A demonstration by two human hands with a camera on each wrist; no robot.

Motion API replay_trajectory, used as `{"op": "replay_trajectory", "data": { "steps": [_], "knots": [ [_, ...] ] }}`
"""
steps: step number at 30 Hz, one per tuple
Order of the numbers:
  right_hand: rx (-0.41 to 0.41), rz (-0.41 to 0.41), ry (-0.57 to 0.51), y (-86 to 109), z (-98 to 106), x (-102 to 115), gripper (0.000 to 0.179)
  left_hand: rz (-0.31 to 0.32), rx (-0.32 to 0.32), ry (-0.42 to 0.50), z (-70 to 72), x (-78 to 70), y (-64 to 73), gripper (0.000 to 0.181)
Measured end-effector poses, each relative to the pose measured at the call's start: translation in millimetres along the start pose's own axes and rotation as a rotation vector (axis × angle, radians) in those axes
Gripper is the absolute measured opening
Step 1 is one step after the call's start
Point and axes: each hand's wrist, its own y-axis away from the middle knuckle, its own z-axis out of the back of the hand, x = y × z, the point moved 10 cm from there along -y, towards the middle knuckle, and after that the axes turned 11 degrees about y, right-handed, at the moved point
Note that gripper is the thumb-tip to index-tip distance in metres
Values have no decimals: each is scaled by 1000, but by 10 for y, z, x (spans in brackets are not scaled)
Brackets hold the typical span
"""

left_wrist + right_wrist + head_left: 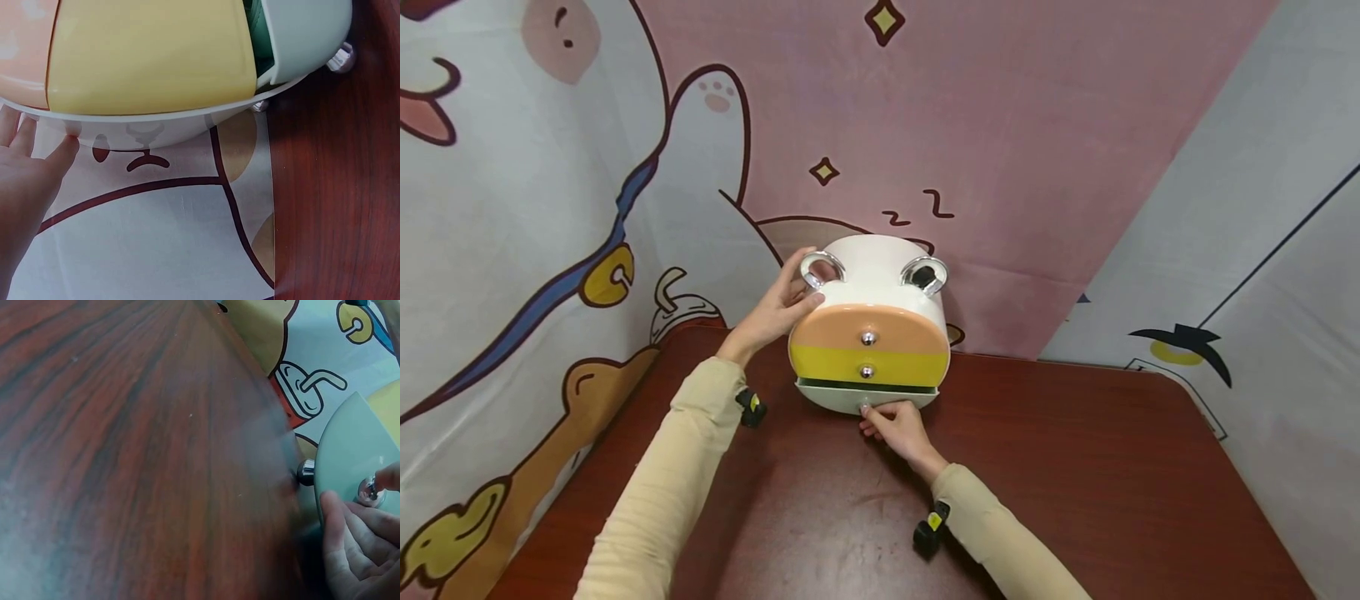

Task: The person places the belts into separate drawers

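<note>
A small white drawer box with two silver ring-shaped eyes stands at the back of the table. Its front has an orange drawer, a yellow drawer and a pale green bottom drawer, each with a silver knob. The bottom drawer is slightly out, and something dark green shows in its gap. My left hand rests against the box's upper left side, fingers extended along the wall. Between thumb and finger, my right hand pinches the bottom drawer's knob.
The box stands on short silver feet on a dark red-brown wooden table. Close behind it hangs a pink and white cartoon-printed cloth, which also covers the left and right sides.
</note>
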Motion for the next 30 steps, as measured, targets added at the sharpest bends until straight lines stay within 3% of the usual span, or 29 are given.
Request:
{"op": "replay_trajectory", "data": {
  "steps": [30],
  "knots": [
    [-94, -81, -48, -63, 18, 26, 28, -22, -1, 19, 7, -15, 21, 69]
  ]
}}
